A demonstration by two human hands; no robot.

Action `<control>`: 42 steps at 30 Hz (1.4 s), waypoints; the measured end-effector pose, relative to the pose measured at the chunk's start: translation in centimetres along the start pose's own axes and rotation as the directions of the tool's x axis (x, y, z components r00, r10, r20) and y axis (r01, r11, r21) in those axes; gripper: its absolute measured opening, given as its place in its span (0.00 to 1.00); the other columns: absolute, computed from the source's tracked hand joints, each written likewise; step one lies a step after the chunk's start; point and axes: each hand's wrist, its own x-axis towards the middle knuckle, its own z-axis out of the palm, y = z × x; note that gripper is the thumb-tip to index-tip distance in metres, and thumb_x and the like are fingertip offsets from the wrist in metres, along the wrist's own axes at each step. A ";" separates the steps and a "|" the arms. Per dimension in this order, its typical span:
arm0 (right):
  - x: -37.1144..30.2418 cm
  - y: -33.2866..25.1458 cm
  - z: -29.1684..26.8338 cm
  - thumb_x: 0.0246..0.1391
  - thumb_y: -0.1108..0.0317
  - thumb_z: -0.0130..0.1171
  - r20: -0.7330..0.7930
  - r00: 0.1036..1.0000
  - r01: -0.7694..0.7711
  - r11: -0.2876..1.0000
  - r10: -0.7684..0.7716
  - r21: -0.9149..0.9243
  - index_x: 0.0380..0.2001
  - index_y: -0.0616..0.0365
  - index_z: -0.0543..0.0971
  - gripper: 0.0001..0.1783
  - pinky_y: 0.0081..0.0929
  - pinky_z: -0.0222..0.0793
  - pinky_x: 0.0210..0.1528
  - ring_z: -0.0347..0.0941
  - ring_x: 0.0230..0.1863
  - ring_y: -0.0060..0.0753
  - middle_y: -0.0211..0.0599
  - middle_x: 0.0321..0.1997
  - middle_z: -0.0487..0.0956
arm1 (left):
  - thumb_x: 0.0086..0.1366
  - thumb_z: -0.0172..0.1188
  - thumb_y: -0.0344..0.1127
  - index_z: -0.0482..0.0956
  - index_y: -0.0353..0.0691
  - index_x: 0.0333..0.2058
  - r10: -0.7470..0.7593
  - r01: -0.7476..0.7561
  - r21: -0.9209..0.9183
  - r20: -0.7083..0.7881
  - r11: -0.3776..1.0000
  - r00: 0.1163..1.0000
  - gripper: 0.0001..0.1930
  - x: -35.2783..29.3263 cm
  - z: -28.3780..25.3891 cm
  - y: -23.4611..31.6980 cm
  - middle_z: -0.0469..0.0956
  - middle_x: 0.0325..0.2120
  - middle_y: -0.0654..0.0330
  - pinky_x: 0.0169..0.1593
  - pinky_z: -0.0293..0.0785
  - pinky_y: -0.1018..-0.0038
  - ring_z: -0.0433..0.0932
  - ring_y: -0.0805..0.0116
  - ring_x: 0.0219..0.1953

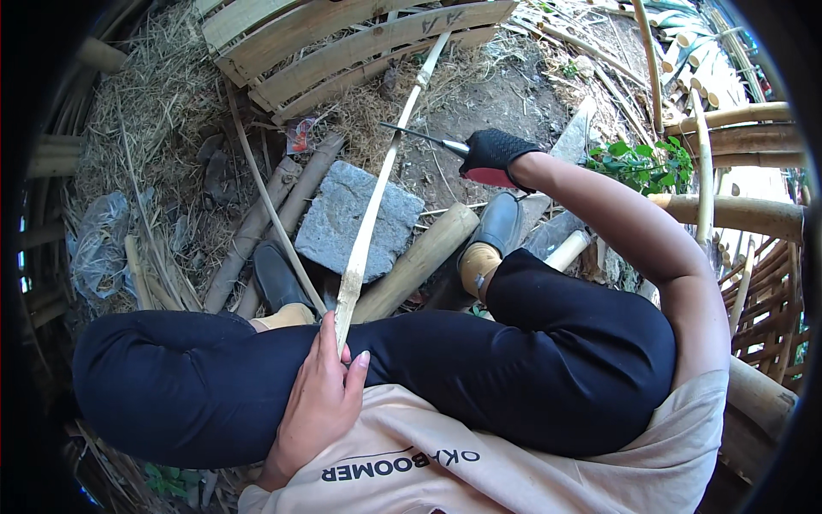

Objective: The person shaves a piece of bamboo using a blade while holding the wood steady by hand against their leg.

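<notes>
Across the middle, the strip (377,204) extends over the stone (334,221); the left hand (324,392) pinches its near end, presumably for steadiness, while the right hand (497,157) grips the knife (435,140) crosswise at its far part.

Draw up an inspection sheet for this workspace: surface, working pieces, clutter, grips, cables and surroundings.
Surface: bare soil, partly covered by dry straw.
Working pieces: long bamboo strip, passing over a rough grey stone block in view; thin-bladed knife crossing the strip, contact unclear.
Clutter: crumpled clear plastic bag at left; small red wrapper; loose bamboo pole beside the block.
Left grip: bare, at the strip's near end; firmness cannot be judged.
Right grip: gloved in black and red, closed on the knife's handle.
Cables: nothing seen.
Surroundings: slatted wooden crate ahead; leafy green plant and bamboo rails at right.
</notes>
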 end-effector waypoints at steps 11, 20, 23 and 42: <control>-4.5 -5.8 1.2 0.50 0.56 0.64 0.095 0.977 0.184 0.980 -0.191 0.076 0.40 0.54 0.87 0.18 0.44 0.79 0.51 0.84 0.46 0.56 0.53 0.41 0.86 | 0.73 0.58 0.33 0.53 0.24 0.70 0.021 -0.020 0.028 -0.024 0.999 1.000 0.34 -0.1 0.1 -0.2 0.74 0.40 0.44 0.42 0.79 0.67 0.78 0.58 0.37; -1.1 -2.2 -1.5 0.54 0.61 0.57 -0.095 0.995 0.014 0.982 -0.033 -0.190 0.38 0.57 0.88 0.16 0.49 0.80 0.48 0.85 0.43 0.57 0.54 0.40 0.86 | 0.73 0.57 0.36 0.52 0.19 0.68 -0.012 0.012 0.011 0.011 1.000 1.000 0.36 0.2 0.0 0.1 0.75 0.39 0.38 0.46 0.75 0.56 0.78 0.46 0.39; 0.3 -0.7 -3.6 0.55 0.62 0.56 -0.123 0.988 -0.117 0.968 0.091 -0.221 0.39 0.58 0.88 0.16 0.47 0.80 0.48 0.85 0.44 0.57 0.56 0.41 0.86 | 0.72 0.58 0.36 0.52 0.19 0.68 -0.029 0.029 -0.022 0.026 0.999 0.999 0.36 0.1 -0.1 0.2 0.75 0.39 0.38 0.46 0.75 0.57 0.78 0.46 0.38; -2.6 -5.4 0.8 0.52 0.61 0.57 -0.033 0.967 0.247 0.961 -0.252 -0.122 0.33 0.57 0.88 0.14 0.49 0.80 0.44 0.85 0.39 0.57 0.54 0.33 0.85 | 0.71 0.60 0.35 0.52 0.20 0.69 0.013 -0.013 -0.011 -0.011 1.000 1.000 0.37 0.1 0.2 0.1 0.74 0.40 0.39 0.44 0.75 0.58 0.76 0.47 0.37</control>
